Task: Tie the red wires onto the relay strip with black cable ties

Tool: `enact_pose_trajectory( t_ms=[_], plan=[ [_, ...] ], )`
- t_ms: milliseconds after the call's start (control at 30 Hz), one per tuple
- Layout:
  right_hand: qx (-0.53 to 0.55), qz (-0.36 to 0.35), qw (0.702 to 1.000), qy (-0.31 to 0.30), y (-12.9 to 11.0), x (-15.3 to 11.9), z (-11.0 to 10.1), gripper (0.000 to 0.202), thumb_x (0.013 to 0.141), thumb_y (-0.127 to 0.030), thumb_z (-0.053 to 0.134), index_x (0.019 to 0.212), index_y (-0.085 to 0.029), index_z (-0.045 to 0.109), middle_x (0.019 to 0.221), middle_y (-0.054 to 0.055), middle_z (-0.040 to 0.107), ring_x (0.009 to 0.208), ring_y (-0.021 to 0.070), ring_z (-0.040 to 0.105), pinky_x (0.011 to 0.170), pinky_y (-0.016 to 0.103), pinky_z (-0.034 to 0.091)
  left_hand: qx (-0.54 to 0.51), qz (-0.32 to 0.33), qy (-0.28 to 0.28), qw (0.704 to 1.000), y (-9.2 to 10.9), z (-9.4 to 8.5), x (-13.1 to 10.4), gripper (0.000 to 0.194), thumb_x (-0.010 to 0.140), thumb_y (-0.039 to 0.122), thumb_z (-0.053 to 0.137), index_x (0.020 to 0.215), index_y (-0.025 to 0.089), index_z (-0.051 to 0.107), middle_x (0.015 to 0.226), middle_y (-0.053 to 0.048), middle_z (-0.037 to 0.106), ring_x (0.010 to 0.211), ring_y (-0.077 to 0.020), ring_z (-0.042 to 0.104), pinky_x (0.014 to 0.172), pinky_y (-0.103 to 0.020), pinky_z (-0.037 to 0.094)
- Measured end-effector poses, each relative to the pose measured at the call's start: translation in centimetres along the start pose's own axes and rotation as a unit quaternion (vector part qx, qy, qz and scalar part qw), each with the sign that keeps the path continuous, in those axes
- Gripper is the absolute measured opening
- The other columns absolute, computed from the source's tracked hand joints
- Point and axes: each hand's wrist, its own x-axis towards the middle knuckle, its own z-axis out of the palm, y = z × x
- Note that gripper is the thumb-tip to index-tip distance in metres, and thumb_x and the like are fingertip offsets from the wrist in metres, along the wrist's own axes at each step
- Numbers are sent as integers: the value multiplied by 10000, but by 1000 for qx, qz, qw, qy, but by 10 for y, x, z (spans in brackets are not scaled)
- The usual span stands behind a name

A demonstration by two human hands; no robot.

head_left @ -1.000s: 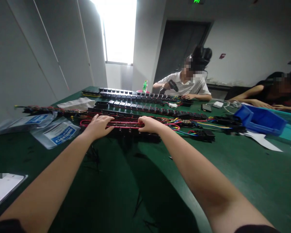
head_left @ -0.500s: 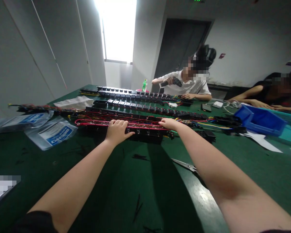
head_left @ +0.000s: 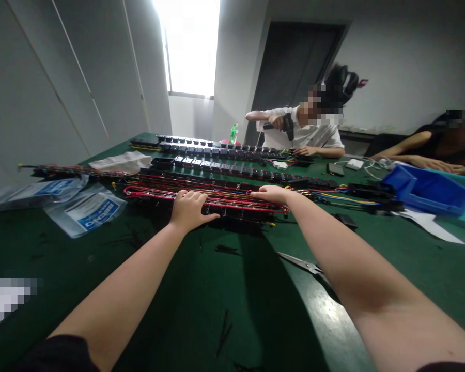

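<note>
Fingers: those of the left hand (head_left: pixel 189 209) are laid flat and spread on the black wired strip (head_left: pixel 225 206), pressing rather than gripping; those of the right hand (head_left: pixel 273 194) are extended, fingertips resting on the red wires, nothing enclosed.
Strip position: it is laid lengthwise across the green tabletop (head_left: pixel 256 310), in front of further strips (head_left: pixel 232 173).
Handling: the strip is judged long, rigid and fairly light, while its wire loops look soft and easily snagged; hold is best taken on the black body, at two spaced points.
Arm pose: both forearms are stretched forward, palms down.
Nearby: scissors (head_left: pixel 302 264), plastic bags (head_left: pixel 87 209), blue bin (head_left: pixel 430 190).
</note>
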Motion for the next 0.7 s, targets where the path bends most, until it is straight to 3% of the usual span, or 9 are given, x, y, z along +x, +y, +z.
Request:
enact_pose_trajectory(
  t_ms=[233, 433, 700],
  plan=[
    [-21, 22, 996, 83, -5, 1, -5, 337, 950, -378, 593, 1230, -189, 603, 1268, 85, 610, 1061, 237, 627, 887, 440, 549, 4, 13, -9, 1000, -2, -1, -1, 710, 795, 814, 457, 1122, 215, 653, 1092, -117, 715, 1038, -314, 623, 972, -470, 373],
    [-25, 22, 991, 129, -14, -2, -27, 334, 952, -376, 591, 1231, -192, 602, 1268, 86, 610, 1059, 233, 628, 886, 438, 549, 13, 21, -12, 1000, -4, -2, -1, 700, 815, 796, 451, 1119, 201, 658, 1089, -126, 714, 1029, -310, 627, 965, -469, 387],
    [-19, -11, 982, 189, -29, -33, -54, 340, 950, -378, 595, 1232, -187, 600, 1262, 86, 612, 1057, 234, 629, 885, 442, 549, 36, 24, -15, 999, 0, -2, -3, 785, 847, 773, 421, 1236, 123, 625, 1154, -166, 694, 1059, -323, 623, 948, -446, 430]
  ],
)
